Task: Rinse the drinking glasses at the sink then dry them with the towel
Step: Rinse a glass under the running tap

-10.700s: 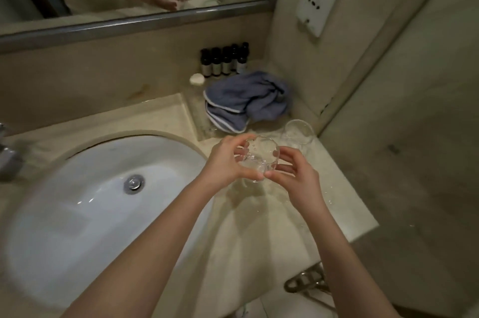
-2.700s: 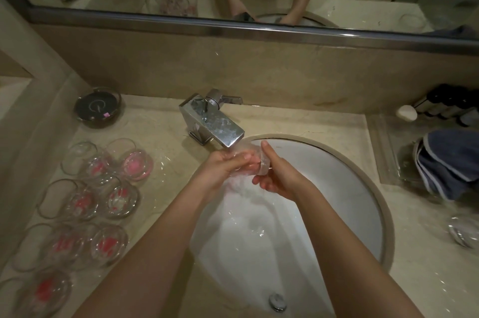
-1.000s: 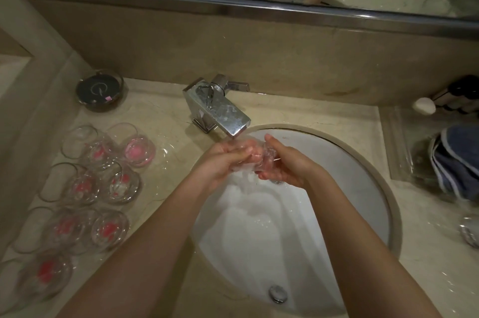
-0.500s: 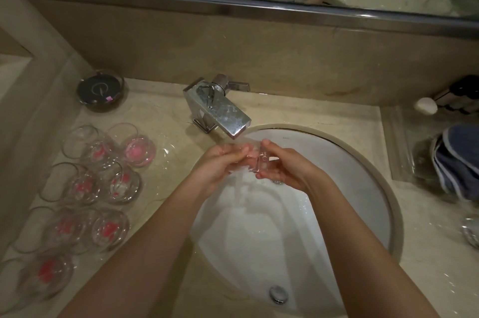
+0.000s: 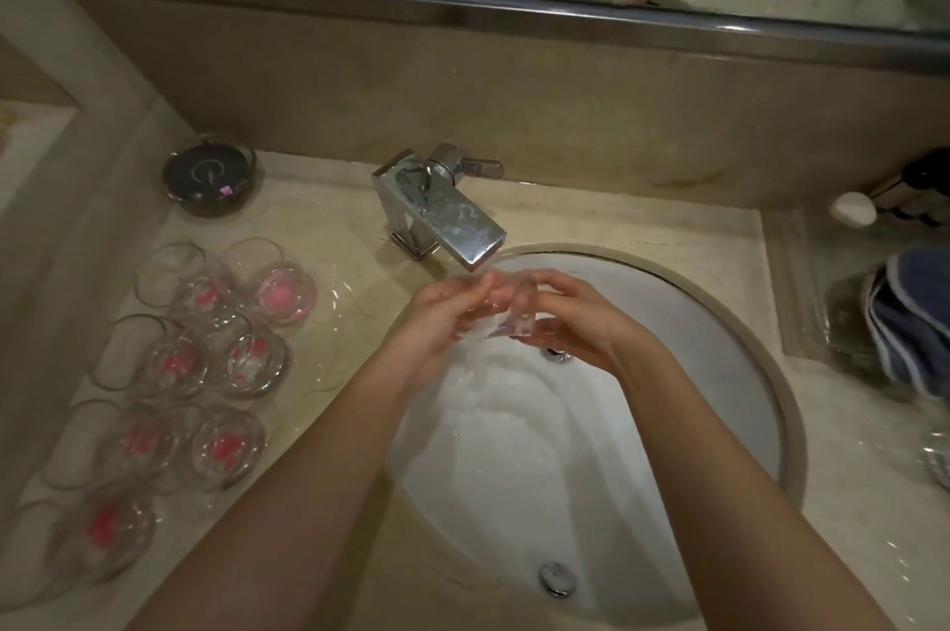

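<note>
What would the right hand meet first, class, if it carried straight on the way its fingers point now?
The right hand points leftward; its fingers already grip the glass, and past that comes the left hand, though depth is unclear.

glasses [image 5: 205, 353] left of sink [image 5: 719, 373], towel [image 5: 910, 322] right, faucet [image 5: 442, 214] behind

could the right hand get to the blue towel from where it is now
Probably yes, once freed. The right hand and left hand grip the glass under the faucet; only bare counter separates it from the blue towel.
</note>
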Demonstrator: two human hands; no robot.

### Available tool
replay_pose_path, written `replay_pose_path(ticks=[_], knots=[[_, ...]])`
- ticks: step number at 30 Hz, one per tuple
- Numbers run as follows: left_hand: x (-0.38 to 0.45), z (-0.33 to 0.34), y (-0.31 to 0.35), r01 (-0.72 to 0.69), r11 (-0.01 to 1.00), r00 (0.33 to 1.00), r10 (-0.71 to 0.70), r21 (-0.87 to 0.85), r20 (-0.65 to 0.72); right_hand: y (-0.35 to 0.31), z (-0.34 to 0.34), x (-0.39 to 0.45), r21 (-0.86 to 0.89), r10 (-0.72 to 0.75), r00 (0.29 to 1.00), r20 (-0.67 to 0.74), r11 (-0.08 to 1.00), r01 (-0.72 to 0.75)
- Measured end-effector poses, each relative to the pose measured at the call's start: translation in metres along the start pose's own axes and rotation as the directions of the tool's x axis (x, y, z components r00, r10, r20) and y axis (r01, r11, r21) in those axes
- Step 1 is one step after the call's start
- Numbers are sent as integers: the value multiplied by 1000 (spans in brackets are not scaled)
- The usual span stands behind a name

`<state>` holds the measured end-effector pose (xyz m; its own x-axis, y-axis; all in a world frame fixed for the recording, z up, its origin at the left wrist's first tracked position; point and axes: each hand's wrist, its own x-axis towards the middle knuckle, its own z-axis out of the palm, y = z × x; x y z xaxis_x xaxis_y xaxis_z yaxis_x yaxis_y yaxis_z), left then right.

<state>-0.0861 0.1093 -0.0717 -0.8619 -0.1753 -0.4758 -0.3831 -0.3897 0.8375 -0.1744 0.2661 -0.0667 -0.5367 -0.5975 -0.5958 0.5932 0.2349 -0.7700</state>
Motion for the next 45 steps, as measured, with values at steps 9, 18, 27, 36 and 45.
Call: replay_pose_path(ticks=[9,18,27,36,45], knots=[[-7,2,5,10,997,999,-13,80,39,-5,5,-6,-37,107,994,11,994,-106],[-8,6,5,63,995,997,-65,75,28,5,2,-11,2,83,994,-71,997,-83],[-7,1,9,39,998,999,-39,45,-14,13,-1,-12,92,-60,998,-28,994,62],[-8,1,8,58,996,998,-58,74,2,12,1,-13,-33,-84,996,-42,996,83],[-10,2,5,14,995,998,-19,100,53,10,6,-11,-53,13,999,-51,998,-15]])
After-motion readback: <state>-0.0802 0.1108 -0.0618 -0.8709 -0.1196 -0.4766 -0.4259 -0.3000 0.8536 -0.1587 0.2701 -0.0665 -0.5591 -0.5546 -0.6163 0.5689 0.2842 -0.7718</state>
